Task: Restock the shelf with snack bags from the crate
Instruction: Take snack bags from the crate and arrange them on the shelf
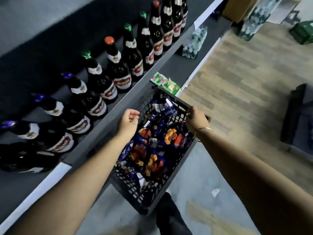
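Observation:
A black lattice crate (135, 192) sits tilted against the front of a grey shelf (171, 65). It holds several blue and orange snack bags (152, 150). My right hand (196, 120) grips the crate's far right rim. My left hand (127, 123) hovers over the crate's left rim with its fingers loosely curled and nothing in it. Green snack packets (166, 83) lie on the shelf just beyond the crate.
A row of dark bottles (118, 72) with red labels fills the shelf above. A wrapped pack of water bottles (194, 42) stands further along the lower shelf. On the wood floor to the right are a dark crate (299, 116) and a green crate (303, 32).

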A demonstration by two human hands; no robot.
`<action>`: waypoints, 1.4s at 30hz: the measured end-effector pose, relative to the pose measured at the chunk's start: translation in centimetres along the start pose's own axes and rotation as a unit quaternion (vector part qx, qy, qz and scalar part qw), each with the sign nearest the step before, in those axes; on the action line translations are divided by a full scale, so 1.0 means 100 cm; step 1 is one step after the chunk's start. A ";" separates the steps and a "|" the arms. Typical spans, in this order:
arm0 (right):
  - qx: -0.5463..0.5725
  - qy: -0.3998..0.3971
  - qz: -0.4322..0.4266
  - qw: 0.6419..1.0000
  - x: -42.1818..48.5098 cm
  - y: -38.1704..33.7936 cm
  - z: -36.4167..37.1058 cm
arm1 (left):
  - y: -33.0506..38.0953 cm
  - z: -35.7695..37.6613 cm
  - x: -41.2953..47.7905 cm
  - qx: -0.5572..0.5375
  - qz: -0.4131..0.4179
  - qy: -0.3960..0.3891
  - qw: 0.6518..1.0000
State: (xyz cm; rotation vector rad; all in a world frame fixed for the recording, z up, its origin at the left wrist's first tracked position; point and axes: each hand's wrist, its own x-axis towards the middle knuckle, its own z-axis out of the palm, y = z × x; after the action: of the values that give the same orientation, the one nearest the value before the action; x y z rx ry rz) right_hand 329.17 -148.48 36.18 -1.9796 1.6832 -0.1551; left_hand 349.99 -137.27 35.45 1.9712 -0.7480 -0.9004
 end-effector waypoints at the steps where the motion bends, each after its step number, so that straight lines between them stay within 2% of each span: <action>1: -0.007 -0.011 -0.006 1.000 0.016 0.003 0.009 | -0.009 0.008 0.009 0.001 -0.017 -0.001 1.000; 6: -0.016 -0.061 -0.011 0.998 0.076 0.004 0.046 | -0.047 0.027 0.043 0.016 -0.100 0.021 0.995; 13: -0.048 -0.112 0.000 0.993 0.121 -0.014 0.092 | -0.083 0.028 0.064 0.029 -0.152 0.022 0.988; 16: -0.063 -0.096 0.010 0.993 0.128 -0.019 0.110 | -0.091 0.028 0.061 0.020 -0.157 0.022 0.987; 20: -0.066 -0.031 0.003 0.997 0.132 -0.020 0.127 | -0.101 0.028 0.057 0.009 -0.159 0.018 0.987; 24: -0.124 0.014 -0.019 0.992 0.131 -0.017 0.132 | -0.103 0.031 0.062 -0.001 -0.159 0.023 0.987; 28: -0.117 -0.013 -0.050 0.992 0.130 -0.012 0.130 | -0.104 0.038 0.074 0.004 -0.155 0.027 0.988; 31: -0.080 -0.047 -0.070 0.993 0.128 -0.007 0.127 | -0.118 0.047 0.076 0.028 -0.183 0.022 0.983; 34: -0.073 -0.045 -0.093 0.992 0.126 -0.001 0.121 | -0.144 0.054 0.071 0.124 -0.162 -0.061 0.977; 36: -0.071 -0.037 -0.109 0.991 0.125 0.001 0.116 | -0.157 0.059 0.067 0.255 -0.112 -0.172 0.945; 39: -0.058 -0.027 -0.134 0.989 0.123 0.003 0.110 | -0.171 0.067 0.070 0.437 -0.036 -0.272 0.857; 42: -0.033 -0.016 -0.158 0.987 0.119 0.004 0.105 | -0.172 0.077 0.081 0.616 0.071 -0.335 0.709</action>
State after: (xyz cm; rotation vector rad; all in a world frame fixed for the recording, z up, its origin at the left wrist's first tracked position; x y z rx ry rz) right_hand 335.76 -156.38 24.10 -2.2758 1.3615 -0.1826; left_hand 351.31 -138.40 15.00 2.5495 -2.3835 -1.1582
